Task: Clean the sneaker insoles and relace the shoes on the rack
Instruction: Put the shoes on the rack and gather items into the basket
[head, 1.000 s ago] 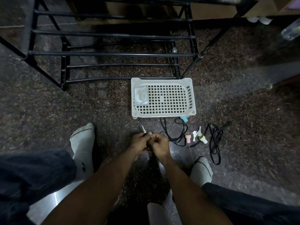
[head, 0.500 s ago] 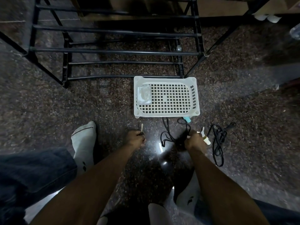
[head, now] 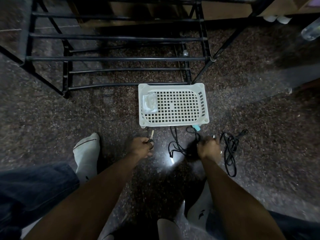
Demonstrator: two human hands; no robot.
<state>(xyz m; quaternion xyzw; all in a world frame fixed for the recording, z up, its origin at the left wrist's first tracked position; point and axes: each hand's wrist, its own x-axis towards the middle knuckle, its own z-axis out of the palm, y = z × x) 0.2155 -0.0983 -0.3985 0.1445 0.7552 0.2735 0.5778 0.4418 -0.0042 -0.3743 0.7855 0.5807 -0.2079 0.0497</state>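
Observation:
My left hand (head: 140, 147) grips small scissors (head: 151, 138), whose pale blades point away from me toward the basket. Curled on the floor to the right, my right hand (head: 208, 148) holds a black lace (head: 176, 146) that runs in from a loose tangle on its left. A white tip pokes out beyond its knuckles; whatever else lies under the hand is hidden. A second black lace (head: 229, 153) lies coiled just right of that hand. The black shoe rack (head: 117, 58) stands behind, its lower bars bare. No shoe or insole is in view.
A white perforated basket (head: 204, 104) sits upside up before the rack, with a clear packet (head: 149, 103) in its left end. A teal object (head: 196, 128) lies at its near edge. My socked feet (head: 86, 153) rest on the dark speckled floor. A bottle (head: 311, 32) is at far right.
My hands were together at the centre; the right one has moved right, pulling the lace toward the small items. The left stayed, still holding the scissors.

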